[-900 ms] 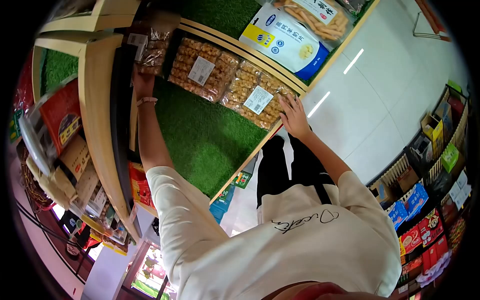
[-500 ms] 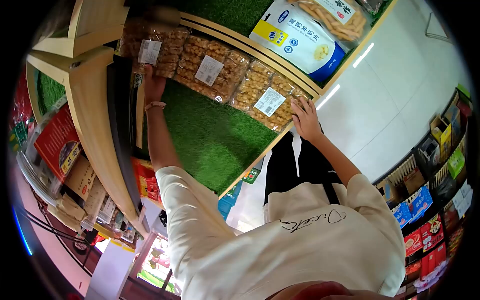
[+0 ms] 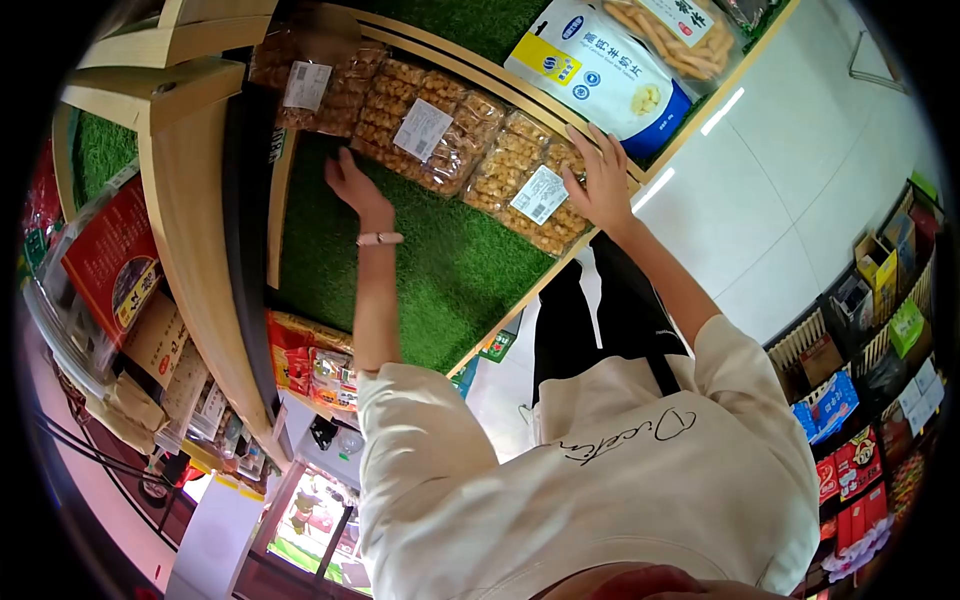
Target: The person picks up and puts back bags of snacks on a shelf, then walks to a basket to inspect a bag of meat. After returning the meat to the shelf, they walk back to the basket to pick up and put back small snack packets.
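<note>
Three clear plastic packs of brown clustered snacks lie in a row along the shelf's wooden divider, each with a white label: the left pack (image 3: 345, 95), the middle pack (image 3: 384, 110) and the right pack (image 3: 497, 172). My left hand (image 3: 360, 190) is over the green turf, fingers extended and holding nothing, its fingertips close to the near edges of the left and middle packs. My right hand (image 3: 603, 190) has its fingers spread over the right end of the right pack, by the divider, without gripping it.
Green artificial turf (image 3: 440, 260) lines the wooden-edged shelf. Beyond the divider lie a white and blue pouch (image 3: 610, 75) and a bag of stick snacks (image 3: 665, 35). A wooden post (image 3: 190, 200) stands at left. Racks of boxed goods (image 3: 850, 400) line the right.
My left hand has come off the left pack and moved back and right over the turf. My right hand has shifted up and left, its fingers spreading over the right pack.
</note>
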{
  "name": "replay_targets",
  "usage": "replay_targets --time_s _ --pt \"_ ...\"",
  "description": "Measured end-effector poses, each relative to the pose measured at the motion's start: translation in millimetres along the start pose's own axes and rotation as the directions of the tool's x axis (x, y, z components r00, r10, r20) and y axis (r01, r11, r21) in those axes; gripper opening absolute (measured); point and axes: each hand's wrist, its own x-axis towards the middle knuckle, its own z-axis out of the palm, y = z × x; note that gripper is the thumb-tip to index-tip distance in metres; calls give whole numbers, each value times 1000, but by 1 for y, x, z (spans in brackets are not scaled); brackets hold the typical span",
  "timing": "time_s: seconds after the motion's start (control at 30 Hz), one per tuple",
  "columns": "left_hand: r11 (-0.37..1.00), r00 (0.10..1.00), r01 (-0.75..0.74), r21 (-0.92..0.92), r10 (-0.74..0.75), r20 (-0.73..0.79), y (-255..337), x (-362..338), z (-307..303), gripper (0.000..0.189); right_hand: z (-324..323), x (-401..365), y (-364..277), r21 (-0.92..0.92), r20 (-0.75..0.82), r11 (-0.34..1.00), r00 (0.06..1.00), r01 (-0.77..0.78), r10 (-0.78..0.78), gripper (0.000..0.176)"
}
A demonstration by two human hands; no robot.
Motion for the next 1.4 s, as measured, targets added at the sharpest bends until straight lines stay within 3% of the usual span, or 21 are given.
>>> replay_targets --time_s 0.03,0.1,0.17,0.27,0.3,0.4,0.5,0.6,0.63,0.73,0.8,0.83,0.93,1.03,1.13,1.23,1.33,1.4 --pt "978 965 184 -96 -161 208 -9 -6 -5 66 1 1 3 -18 19 1000 1000 25 -24 48" --pt "914 863 379 -142 -294 411 -24 -21 -7 74 3 -1 3 -85 48 992 995 93 -89 49" --pt "911 862 392 -129 -314 398 -23 -54 7 81 3 -3 3 -136 75 981 989 139 -129 50" --pt "770 798 544 -334 -351 490 -12 -46 13 90 3 -3 -5 -101 96 989 991 103 -94 50" --pt "792 824 530 -303 -396 406 -11 -48 15 91 5 -3 -6 -63 87 993 992 98 -92 51" --pt "787 807 562 -254 -453 380 -14 -50 13 77 9 -5 -14 37 50 999 998 35 -37 51" --pt "702 827 507 -500 -232 512 17 -77 10 62 8 -3 -17 61 40 998 999 21 -24 51" --pt "764 893 345 -545 -90 440 3 -81 3 56 8 0 -14 81 48 997 999 -1 -3 50" --pt "756 891 273 -596 35 452 4 -77 1 54 4 1 -17 70 37 997 999 14 -17 49" --pt "655 863 437 -616 -111 493 5 -44 -2 51 9 -1 -11 72 -1 994 996 85 -85 48" --pt "767 873 328 -551 -22 488 6 -18 8 52 11 0 -11 58 -7 995 996 86 -86 47" --pt "876 896 282 -392 -95 434 10 -7 10 56 11 -1 -12 51 -5 995 997 83 -83 47" --pt "986 920 -64 -154 118 374 13 -3 14 67 9 1 -12 61 -4 995 997 73 -73 47" --pt "987 991 132 -95 -135 -26 15 -3 20 72 7 0 -14 54 24 996 997 76 -77 46" --pt "991 1000 7 -134 -9 -18 10 24 14 74 7 2 -12 34 49 996 995 85 -86 45" --pt "870 907 278 -408 -97 411 13 44 3 71 7 0 -15 20 71 998 995 66 -68 45" --pt "932 862 292 -216 -159 482 3 52 -5 69 11 -1 -14 -27 36 996 996 85 -84 47" --pt "894 871 293 -337 -104 480 -4 35 4 72 14 -2 -15 -21 21 997 997 80 -80 48"
